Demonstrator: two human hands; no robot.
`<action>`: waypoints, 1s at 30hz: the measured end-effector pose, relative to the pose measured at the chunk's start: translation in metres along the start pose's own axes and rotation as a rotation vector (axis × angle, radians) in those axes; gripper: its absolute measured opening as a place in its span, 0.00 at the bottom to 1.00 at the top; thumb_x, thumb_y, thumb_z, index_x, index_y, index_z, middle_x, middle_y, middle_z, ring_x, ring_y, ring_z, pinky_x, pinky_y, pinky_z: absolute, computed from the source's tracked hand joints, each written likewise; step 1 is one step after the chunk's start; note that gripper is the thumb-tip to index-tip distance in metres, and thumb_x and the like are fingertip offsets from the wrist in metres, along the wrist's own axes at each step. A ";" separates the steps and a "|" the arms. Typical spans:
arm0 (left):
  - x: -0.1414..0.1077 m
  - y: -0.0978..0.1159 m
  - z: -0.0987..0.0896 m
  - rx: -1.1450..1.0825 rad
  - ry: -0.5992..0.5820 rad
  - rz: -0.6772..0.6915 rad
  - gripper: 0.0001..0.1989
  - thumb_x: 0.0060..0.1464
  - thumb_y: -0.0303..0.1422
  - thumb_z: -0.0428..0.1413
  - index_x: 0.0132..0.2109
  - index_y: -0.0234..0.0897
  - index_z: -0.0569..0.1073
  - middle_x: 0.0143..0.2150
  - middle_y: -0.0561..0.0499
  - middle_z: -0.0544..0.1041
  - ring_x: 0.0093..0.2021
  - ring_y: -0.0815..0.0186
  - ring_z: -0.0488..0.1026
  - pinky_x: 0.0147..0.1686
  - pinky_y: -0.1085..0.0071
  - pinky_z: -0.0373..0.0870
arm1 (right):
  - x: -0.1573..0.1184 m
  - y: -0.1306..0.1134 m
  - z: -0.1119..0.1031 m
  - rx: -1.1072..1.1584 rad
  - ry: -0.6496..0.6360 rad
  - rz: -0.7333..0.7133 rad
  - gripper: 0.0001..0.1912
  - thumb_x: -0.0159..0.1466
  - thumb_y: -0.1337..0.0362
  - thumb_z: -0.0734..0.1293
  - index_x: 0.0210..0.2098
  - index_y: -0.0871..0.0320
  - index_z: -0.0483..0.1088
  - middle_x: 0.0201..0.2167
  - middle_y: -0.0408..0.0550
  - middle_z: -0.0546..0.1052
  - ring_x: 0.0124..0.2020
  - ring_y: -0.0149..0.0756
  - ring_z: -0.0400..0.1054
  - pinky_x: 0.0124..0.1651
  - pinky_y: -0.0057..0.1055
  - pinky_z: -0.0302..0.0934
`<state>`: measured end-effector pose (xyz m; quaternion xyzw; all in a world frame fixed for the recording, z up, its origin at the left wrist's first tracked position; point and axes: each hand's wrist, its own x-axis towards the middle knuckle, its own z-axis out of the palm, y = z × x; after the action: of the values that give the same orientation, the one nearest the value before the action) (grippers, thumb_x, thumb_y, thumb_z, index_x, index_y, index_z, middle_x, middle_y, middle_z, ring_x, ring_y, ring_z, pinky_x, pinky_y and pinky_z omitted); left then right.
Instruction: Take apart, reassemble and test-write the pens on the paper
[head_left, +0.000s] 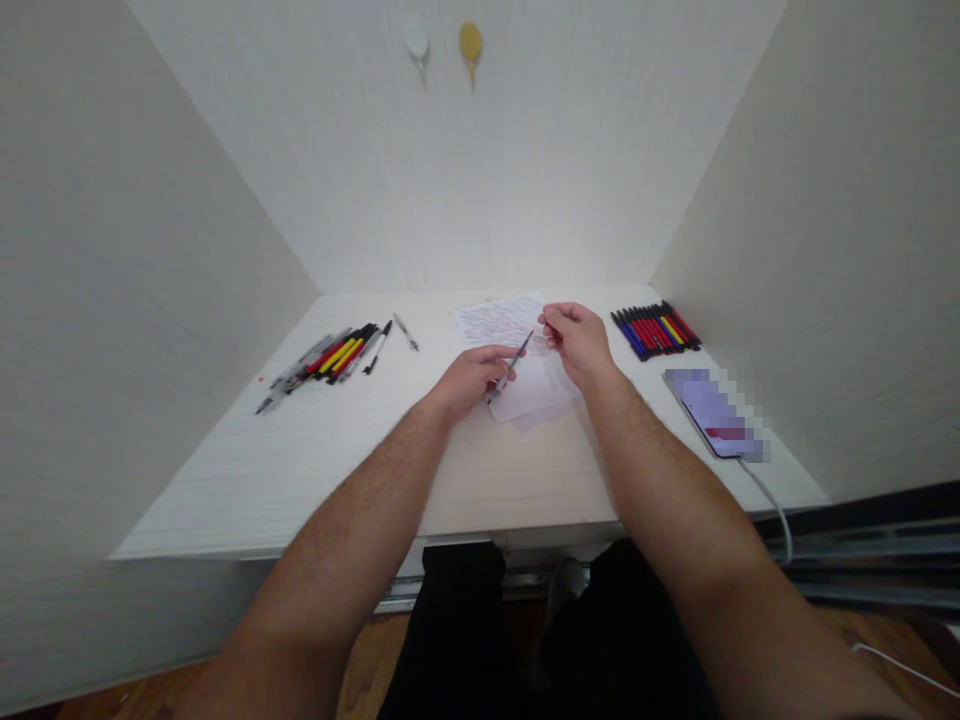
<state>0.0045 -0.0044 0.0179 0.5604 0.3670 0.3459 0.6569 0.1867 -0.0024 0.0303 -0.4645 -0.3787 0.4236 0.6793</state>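
The left hand [480,378] is partly closed, its fingers curled around a slim pen [512,366] while the forefinger reaches out along it. The pen slants, its upper end toward one o'clock and its lower end toward seven. The right hand [571,338], at two o'clock from the left, is raised with fingers bent and thumb and forefinger drawn together near the pen's upper end; the view is too small to tell whether something tiny is pinched there.

Blank paper [517,400] lies beneath the hands, and a scribbled sheet [491,318] lies at twelve o'clock from it, marked in several colours.

At nine to ten o'clock from the blank paper, a loose pile of pens [330,358] mixes red, yellow, black and clear barrels. Between the pile and the papers, a white pen with black ends [378,348] and a clear pen [406,332] lie apart from each other. At two o'clock, a neat row of pens [655,331] shows blue, red and yellow barrels. A phone [712,415] rests at three o'clock, a white cable [772,500] running from its near end.
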 end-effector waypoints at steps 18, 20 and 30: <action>0.001 0.002 -0.001 0.013 0.043 0.002 0.21 0.39 0.28 0.59 0.45 0.35 0.79 0.30 0.52 0.76 0.26 0.71 0.67 0.26 0.74 0.60 | 0.000 -0.001 -0.012 -0.876 0.049 -0.073 0.14 0.58 0.54 0.66 0.27 0.58 0.74 0.29 0.51 0.79 0.30 0.35 0.70 0.34 0.30 0.63; 0.001 0.003 -0.001 0.022 0.053 0.007 0.20 0.39 0.28 0.59 0.44 0.35 0.79 0.30 0.52 0.76 0.27 0.71 0.67 0.28 0.74 0.61 | -0.001 0.001 -0.017 -1.181 -0.008 -0.080 0.12 0.54 0.55 0.70 0.28 0.58 0.75 0.32 0.54 0.80 0.36 0.41 0.73 0.40 0.34 0.64; 0.002 0.001 0.000 0.057 0.066 -0.001 0.16 0.38 0.28 0.59 0.39 0.35 0.81 0.31 0.51 0.77 0.28 0.71 0.68 0.27 0.74 0.60 | 0.007 -0.005 -0.013 -0.473 0.148 -0.035 0.07 0.53 0.67 0.67 0.32 0.58 0.74 0.27 0.45 0.77 0.27 0.30 0.70 0.27 0.26 0.62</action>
<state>0.0054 -0.0028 0.0189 0.5670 0.3983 0.3531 0.6286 0.2027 -0.0009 0.0325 -0.6337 -0.4245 0.2763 0.5847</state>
